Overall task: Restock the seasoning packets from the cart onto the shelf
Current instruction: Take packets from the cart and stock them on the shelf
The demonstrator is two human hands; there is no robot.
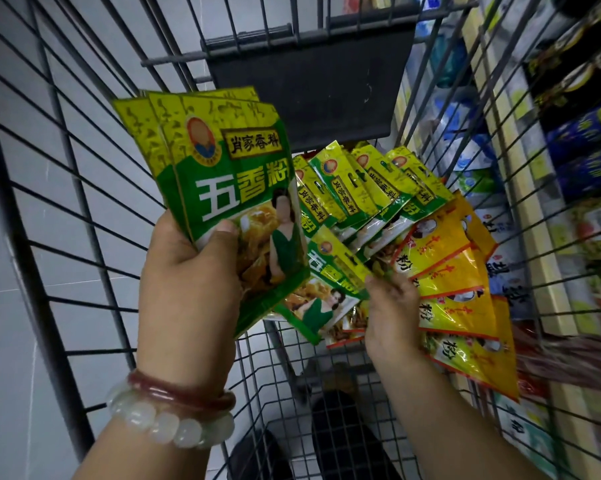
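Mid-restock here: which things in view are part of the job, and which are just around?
Job:
green packets held in left hand
green packets in cart
yellow packets
right hand reaching for them
shelf

Just around:
bracelets
floor tiles

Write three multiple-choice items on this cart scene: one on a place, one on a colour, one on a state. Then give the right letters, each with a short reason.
1. Where do the orange-yellow packets lie?
A. right side of the cart
B. on the floor
C. in the left hand

2. What main colour are the packets in the left hand?
A. blue
B. green
C. red

3. What is the right hand doing?
A. hanging idle outside the cart
B. gripping the cart rim
C. reaching into the packets in the cart

Answers:
1 A: they fan out against the right-hand wires, next to the green packets in the cart.
2 B: the held packets are green with yellow tops.
3 C: its fingers are in among the packets.
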